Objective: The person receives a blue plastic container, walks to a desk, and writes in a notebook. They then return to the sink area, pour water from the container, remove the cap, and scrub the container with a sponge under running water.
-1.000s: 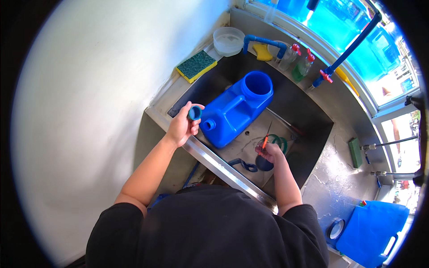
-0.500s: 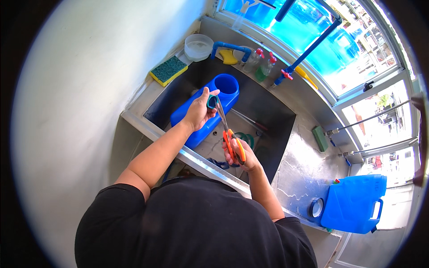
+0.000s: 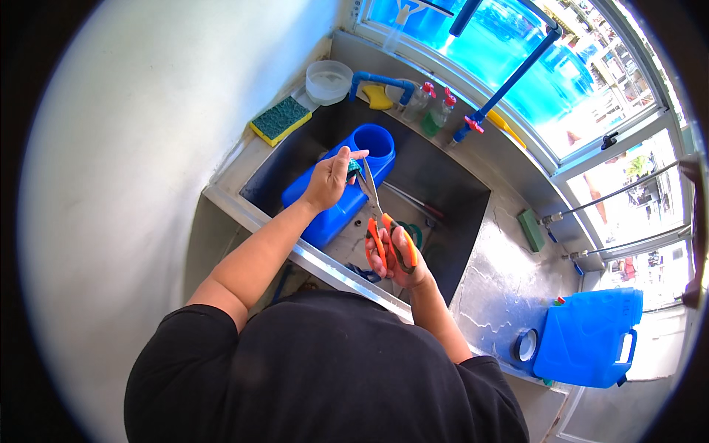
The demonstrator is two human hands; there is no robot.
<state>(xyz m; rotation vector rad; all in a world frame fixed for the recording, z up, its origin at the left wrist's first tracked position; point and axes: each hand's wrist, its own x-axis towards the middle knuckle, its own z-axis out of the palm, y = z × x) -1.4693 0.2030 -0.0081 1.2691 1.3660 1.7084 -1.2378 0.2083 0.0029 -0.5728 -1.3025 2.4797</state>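
Over the sink, my left hand [image 3: 331,178] pinches a small teal cap-like piece [image 3: 354,171] with a dark inside; its exact kind I cannot make out. My right hand [image 3: 405,267] grips a pair of scissors [image 3: 384,230] by their orange-and-dark handles, which stand spread apart. The scissor blades point up to the teal piece, their tips at my left fingers; whether they touch it I cannot tell. Beneath my left hand a blue plastic jug [image 3: 325,221] lies in the metal sink [image 3: 461,184], its wide round mouth facing away from me.
Along the sink's back ledge are a green-yellow sponge [image 3: 281,121], a clear tub [image 3: 329,81], a yellow sponge [image 3: 377,97], spray bottles [image 3: 437,117] and a blue pipe tap [image 3: 517,76]. A blue jerrycan [image 3: 587,336] and a round cap [image 3: 525,345] stand on the right counter.
The scissor handles have spread wider and the blades have parted. My left hand has turned the teal piece, so its opening no longer faces up at me as plainly.
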